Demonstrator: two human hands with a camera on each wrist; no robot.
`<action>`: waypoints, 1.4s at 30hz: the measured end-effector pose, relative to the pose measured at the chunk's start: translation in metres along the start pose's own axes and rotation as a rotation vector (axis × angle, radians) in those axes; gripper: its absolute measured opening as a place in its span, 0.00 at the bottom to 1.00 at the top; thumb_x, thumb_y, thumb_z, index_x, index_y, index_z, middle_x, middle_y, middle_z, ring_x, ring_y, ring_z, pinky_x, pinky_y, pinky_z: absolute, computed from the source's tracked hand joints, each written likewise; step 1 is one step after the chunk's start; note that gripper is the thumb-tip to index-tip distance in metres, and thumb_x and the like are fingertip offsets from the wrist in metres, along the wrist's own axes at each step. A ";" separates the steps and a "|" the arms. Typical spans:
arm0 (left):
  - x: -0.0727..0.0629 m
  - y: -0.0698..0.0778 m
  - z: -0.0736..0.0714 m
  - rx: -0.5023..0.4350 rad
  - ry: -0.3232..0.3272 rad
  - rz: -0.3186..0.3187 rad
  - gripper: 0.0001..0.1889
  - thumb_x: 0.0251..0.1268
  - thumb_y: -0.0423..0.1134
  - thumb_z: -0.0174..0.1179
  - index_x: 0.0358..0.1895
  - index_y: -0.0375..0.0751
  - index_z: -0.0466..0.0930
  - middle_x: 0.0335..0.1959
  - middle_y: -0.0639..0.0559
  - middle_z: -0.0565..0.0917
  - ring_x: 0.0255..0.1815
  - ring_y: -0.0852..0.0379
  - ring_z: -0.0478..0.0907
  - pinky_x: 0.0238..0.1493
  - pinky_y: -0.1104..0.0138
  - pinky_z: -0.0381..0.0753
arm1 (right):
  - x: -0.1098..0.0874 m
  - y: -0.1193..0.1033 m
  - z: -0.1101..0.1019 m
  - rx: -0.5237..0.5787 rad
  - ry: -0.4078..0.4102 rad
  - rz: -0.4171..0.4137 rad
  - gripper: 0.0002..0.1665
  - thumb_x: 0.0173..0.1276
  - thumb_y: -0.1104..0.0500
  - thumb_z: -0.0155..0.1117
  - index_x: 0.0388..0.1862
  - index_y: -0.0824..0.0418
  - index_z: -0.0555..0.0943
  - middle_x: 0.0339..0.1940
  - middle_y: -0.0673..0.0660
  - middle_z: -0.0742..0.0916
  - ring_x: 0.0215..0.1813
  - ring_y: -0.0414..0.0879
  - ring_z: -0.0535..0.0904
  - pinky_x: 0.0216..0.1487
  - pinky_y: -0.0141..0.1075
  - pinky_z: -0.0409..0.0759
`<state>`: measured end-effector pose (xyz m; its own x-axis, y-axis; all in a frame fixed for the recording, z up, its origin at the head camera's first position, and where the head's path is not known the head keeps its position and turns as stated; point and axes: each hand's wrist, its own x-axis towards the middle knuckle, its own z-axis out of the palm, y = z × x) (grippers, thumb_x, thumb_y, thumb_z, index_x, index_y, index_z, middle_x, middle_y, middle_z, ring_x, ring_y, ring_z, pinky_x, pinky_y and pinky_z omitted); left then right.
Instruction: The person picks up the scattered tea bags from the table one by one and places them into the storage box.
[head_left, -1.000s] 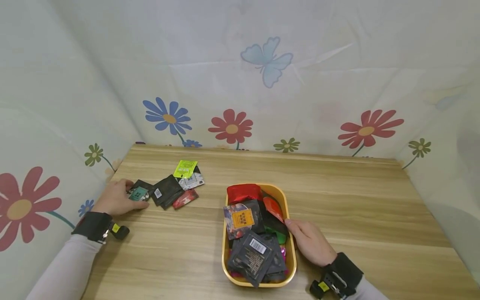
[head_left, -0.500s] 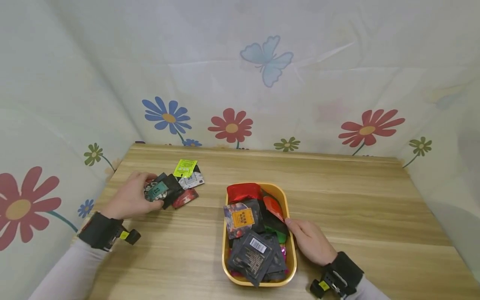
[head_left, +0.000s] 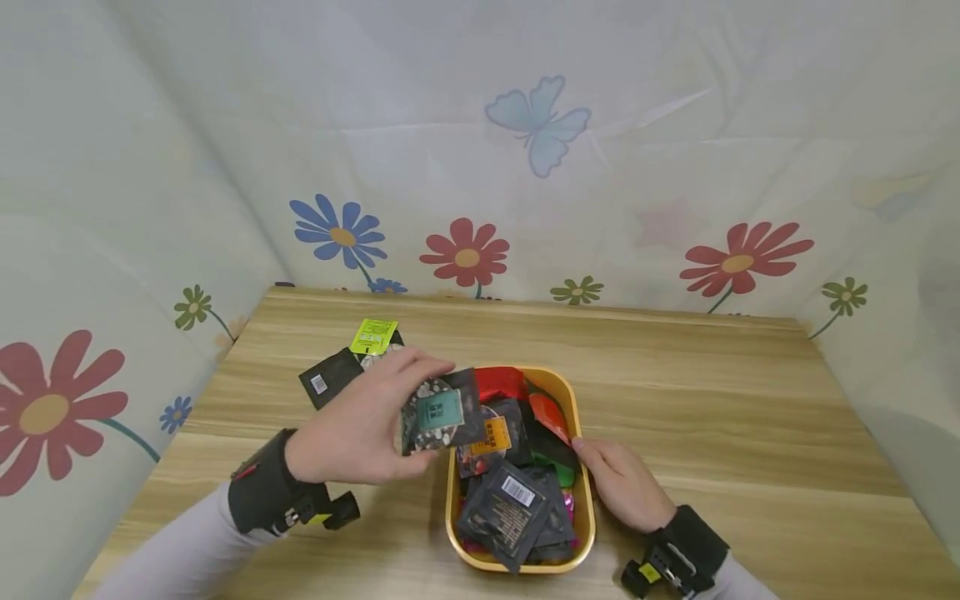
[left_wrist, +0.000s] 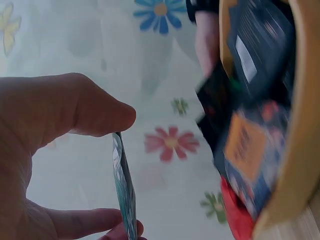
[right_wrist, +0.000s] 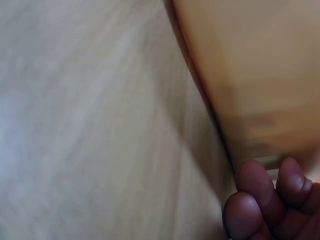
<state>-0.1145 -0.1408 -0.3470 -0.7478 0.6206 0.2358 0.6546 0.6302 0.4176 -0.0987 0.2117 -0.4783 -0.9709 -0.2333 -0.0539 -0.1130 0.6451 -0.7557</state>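
My left hand [head_left: 367, 425] pinches a dark sachet [head_left: 442, 410] with a teal label between thumb and fingers, over the left rim of a yellow plastic basket [head_left: 454, 537]. In the left wrist view the same sachet [left_wrist: 123, 182] is seen edge-on. My right hand [head_left: 622, 483] grips the basket's right side, thumb at the rim. In the right wrist view, its curled fingertips [right_wrist: 255, 180] lie against the basket's outer wall [right_wrist: 260, 90]. Inside the basket are black sachets [head_left: 506, 512], a sachet with an orange label [head_left: 491, 435] and a red packet [head_left: 498, 383].
On the table [head_left: 712, 417] left of the basket lie a yellow-green sachet [head_left: 373, 336] and a black sachet with a barcode [head_left: 330, 377], partly behind my left hand. A flower-printed curtain [head_left: 637, 183] borders the table at the back and sides.
My left hand has picked up the teal-labelled sachet from the group on the left and carried it right to the basket. The right hand has stayed at the basket.
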 end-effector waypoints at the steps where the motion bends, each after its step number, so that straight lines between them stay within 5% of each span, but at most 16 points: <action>1: 0.003 0.008 0.002 -0.008 -0.014 0.026 0.49 0.43 0.50 0.79 0.75 0.48 0.69 0.62 0.58 0.74 0.57 0.63 0.71 0.57 0.63 0.83 | 0.000 0.000 0.000 0.002 0.000 0.001 0.28 0.86 0.43 0.42 0.50 0.50 0.90 0.43 0.45 0.90 0.51 0.42 0.85 0.59 0.45 0.82; 9: 0.016 0.043 0.016 -0.051 -0.120 0.131 0.50 0.45 0.52 0.79 0.76 0.49 0.66 0.65 0.59 0.72 0.61 0.65 0.71 0.64 0.65 0.80 | 0.000 0.002 0.000 -0.001 0.000 -0.009 0.27 0.86 0.43 0.42 0.50 0.49 0.89 0.42 0.44 0.90 0.51 0.41 0.85 0.58 0.43 0.82; 14: 0.016 0.042 0.023 -0.056 -0.202 0.115 0.65 0.41 0.65 0.80 0.84 0.59 0.50 0.82 0.59 0.55 0.78 0.56 0.62 0.73 0.52 0.74 | 0.001 0.003 -0.001 -0.016 -0.004 -0.017 0.27 0.86 0.43 0.42 0.50 0.49 0.89 0.42 0.44 0.90 0.51 0.41 0.85 0.59 0.43 0.82; 18: 0.011 0.030 0.022 -0.093 -0.221 0.051 0.72 0.36 0.70 0.81 0.85 0.65 0.40 0.87 0.59 0.41 0.84 0.48 0.53 0.75 0.42 0.69 | 0.001 0.002 -0.001 -0.013 -0.020 -0.008 0.28 0.86 0.42 0.41 0.51 0.49 0.89 0.42 0.44 0.90 0.51 0.41 0.85 0.59 0.45 0.82; 23: 0.004 -0.001 0.013 -0.010 -0.154 -0.062 0.72 0.36 0.72 0.79 0.86 0.59 0.43 0.87 0.51 0.45 0.85 0.42 0.52 0.74 0.37 0.67 | 0.002 0.001 -0.002 0.002 -0.035 0.005 0.28 0.86 0.43 0.41 0.51 0.50 0.89 0.41 0.44 0.89 0.50 0.41 0.84 0.59 0.44 0.82; 29: -0.004 -0.067 0.006 0.092 -0.087 -0.269 0.69 0.43 0.70 0.77 0.85 0.44 0.48 0.85 0.37 0.49 0.83 0.32 0.53 0.73 0.34 0.66 | 0.002 0.002 -0.002 0.001 -0.034 0.006 0.28 0.86 0.43 0.41 0.50 0.50 0.89 0.41 0.44 0.89 0.49 0.41 0.84 0.57 0.43 0.82; 34: -0.012 -0.116 0.008 0.128 -0.091 -0.422 0.66 0.49 0.64 0.77 0.84 0.36 0.47 0.83 0.31 0.52 0.82 0.29 0.54 0.76 0.35 0.62 | 0.002 0.002 -0.003 0.003 -0.034 0.000 0.28 0.86 0.43 0.41 0.50 0.51 0.89 0.40 0.44 0.89 0.48 0.40 0.84 0.56 0.41 0.82; 42: -0.017 -0.160 0.010 0.100 -0.134 -0.525 0.62 0.56 0.62 0.73 0.82 0.30 0.47 0.78 0.26 0.61 0.77 0.27 0.62 0.73 0.34 0.66 | 0.002 0.003 -0.002 0.005 -0.030 -0.002 0.28 0.86 0.43 0.41 0.50 0.50 0.89 0.40 0.44 0.89 0.48 0.40 0.84 0.55 0.40 0.82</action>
<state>-0.2050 -0.2477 -0.4264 -0.9603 0.2610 -0.0984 0.2098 0.9084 0.3617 -0.1019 0.2146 -0.4794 -0.9640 -0.2562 -0.0719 -0.1138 0.6409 -0.7591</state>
